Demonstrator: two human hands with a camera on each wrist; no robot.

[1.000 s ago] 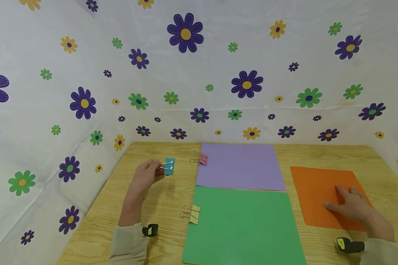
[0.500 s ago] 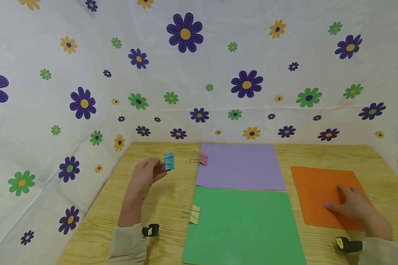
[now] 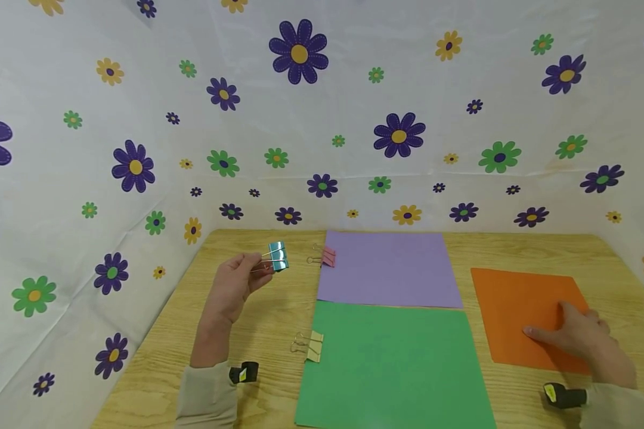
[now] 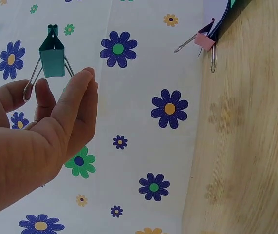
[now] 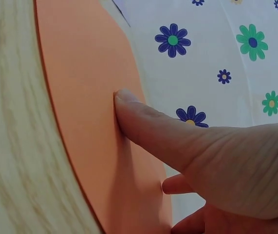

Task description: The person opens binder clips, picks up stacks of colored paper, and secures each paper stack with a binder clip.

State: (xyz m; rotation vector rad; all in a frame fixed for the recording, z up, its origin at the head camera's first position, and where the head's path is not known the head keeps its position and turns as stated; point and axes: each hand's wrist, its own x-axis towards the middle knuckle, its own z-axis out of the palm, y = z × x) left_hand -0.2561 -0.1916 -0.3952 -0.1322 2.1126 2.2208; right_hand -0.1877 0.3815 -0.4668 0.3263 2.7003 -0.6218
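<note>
My left hand (image 3: 236, 283) holds a teal binder clip (image 3: 278, 256) by its wire handles, above the table left of the purple sheet (image 3: 389, 268). In the left wrist view, the handles of the binder clip (image 4: 53, 63) run down between thumb and fingers, and its lips look together. My right hand (image 3: 582, 336) rests on the orange sheet (image 3: 507, 310). Its thumb touches the sheet's surface, and the other fingers lie spread toward the right edge, partly hidden in the right wrist view.
A pink binder clip (image 3: 329, 257) sits on the purple sheet's left edge. Nearer, a pale yellow binder clip (image 3: 315, 347) grips the left edge of the green sheet (image 3: 397, 369). A flowered cloth (image 3: 349, 107) hangs behind and beside the wooden table (image 3: 268, 345).
The teal binder clip has risen slightly, turned in my left hand and shifted a little right. My right hand's fingers have slid toward the orange sheet's right edge while its thumb stayed in place.
</note>
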